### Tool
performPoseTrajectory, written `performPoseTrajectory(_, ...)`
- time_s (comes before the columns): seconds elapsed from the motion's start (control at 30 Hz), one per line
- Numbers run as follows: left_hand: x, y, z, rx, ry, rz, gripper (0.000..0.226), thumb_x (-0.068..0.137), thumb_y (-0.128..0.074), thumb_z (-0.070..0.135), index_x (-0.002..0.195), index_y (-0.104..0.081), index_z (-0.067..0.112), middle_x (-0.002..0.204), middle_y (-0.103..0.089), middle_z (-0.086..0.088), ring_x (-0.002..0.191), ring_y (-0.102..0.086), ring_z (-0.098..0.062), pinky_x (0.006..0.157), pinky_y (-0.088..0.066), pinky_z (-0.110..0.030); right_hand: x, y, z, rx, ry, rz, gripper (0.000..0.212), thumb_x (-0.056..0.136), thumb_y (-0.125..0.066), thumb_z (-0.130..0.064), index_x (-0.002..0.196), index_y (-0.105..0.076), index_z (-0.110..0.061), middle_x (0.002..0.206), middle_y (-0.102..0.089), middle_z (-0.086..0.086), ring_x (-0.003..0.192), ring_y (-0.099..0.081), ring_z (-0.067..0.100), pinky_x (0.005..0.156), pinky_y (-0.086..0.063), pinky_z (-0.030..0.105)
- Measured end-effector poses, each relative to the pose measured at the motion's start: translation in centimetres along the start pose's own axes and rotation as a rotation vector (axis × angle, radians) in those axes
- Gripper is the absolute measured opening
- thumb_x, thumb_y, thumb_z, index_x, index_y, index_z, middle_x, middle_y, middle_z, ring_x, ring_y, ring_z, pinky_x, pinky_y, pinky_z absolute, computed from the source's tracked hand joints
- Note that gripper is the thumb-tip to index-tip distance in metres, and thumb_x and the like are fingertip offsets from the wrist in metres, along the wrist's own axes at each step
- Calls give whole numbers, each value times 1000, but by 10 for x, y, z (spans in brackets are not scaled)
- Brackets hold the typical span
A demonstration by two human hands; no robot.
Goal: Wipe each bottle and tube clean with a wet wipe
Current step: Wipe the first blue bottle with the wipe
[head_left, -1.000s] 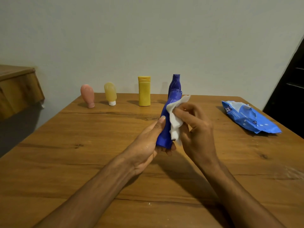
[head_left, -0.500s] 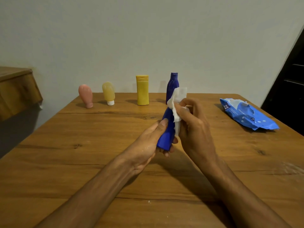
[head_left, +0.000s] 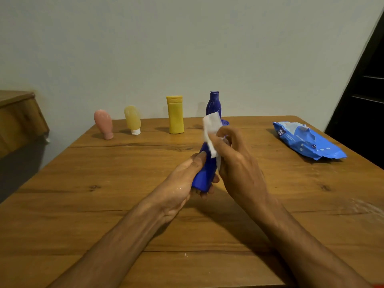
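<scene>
Though higher now, wipe point(head_left: 211, 129) in right hand point(head_left: 239, 163), blue tube point(head_left: 204, 173) in left hand point(head_left: 178, 183).

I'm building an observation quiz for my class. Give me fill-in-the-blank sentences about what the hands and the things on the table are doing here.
The left hand grips a bright ____ bottle.
The right hand presses a ____ wet wipe against it.
The pink tube stands farthest ____ in the back row.
The wipes pack lies on the person's ____ side.
Missing: blue; white; left; right.
</scene>
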State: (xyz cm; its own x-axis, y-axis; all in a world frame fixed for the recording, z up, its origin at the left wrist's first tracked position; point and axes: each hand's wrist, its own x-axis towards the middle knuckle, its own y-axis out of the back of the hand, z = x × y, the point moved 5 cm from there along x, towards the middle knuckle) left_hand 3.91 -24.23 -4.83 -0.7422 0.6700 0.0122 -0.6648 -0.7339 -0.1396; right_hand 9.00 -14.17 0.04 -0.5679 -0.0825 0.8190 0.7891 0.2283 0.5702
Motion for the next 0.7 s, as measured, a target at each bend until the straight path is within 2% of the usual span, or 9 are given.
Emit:
performPoseTrajectory(0.13,-1,-5,0,-47,18,-74,46,86,-48,49,123,-55,22,87,-70,-9,74,-63,-19,65,-49,-34,0,6,10,61,-140,118,35,87,-59,-13,120,-58,0,116,-52,24,97,-59,35,73,-55,35)
performPoseTrajectory(0.2,-1,-5,1,-142,12,-97,46,89,-48,46,124,-56,17,89,-68,-13,74,-61,-23,65,-48,-35,-1,5,7,80,-105,104,37,86,-61,-13,120,-58,0,114,-54,24,96,-60,33,73,-55,34)
performPoseTrajectory(0.3,1,-2,2,-245,14,-128,49,93,-46,44,128,-55,11,93,-65,-17,74,-59,-26,62,-48,-35,-1,3,5,76,-31,86,31,89,-54,-14,117,-61,-1,111,-55,20,93,-60,27,71,-54,27)
performPoseTrajectory(0.4,0,-4,1,-294,50,-204,52,96,-48,45,135,-50,10,94,-63,-18,76,-59,-25,63,-50,-34,1,6,18,145,-164,168,29,86,-62,3,114,-62,-1,108,-55,17,92,-55,19,68,-46,19)
performPoseTrajectory(0.5,1,-5,0,-365,55,-248,57,93,-51,46,138,-49,12,96,-62,-16,77,-60,-24,64,-52,-33,-1,5,18,220,-174,173,27,86,-62,0,112,-64,-2,107,-56,14,94,-53,16,73,-41,7)
performPoseTrajectory(0.57,2,-4,1,-410,54,-261,60,92,-51,47,140,-47,11,96,-62,-16,76,-61,-24,63,-53,-32,-1,5,17,285,-162,175,22,86,-61,1,107,-66,-2,105,-56,12,93,-51,10,73,-42,7)
performPoseTrajectory(0.63,1,-5,0,-438,81,-283,60,93,-51,47,141,-46,11,98,-61,-17,77,-60,-24,64,-53,-32,1,7,23,318,-224,211,14,86,-57,6,94,-67,-1,99,-57,10,87,-49,6,68,-40,9)
performPoseTrajectory(0.7,0,-6,-1,-451,97,-304,60,93,-51,46,142,-45,12,99,-61,-17,79,-60,-24,66,-53,-32,2,8,27,316,-274,227,15,85,-56,10,90,-66,1,97,-58,8,83,-48,4,67,-38,6)
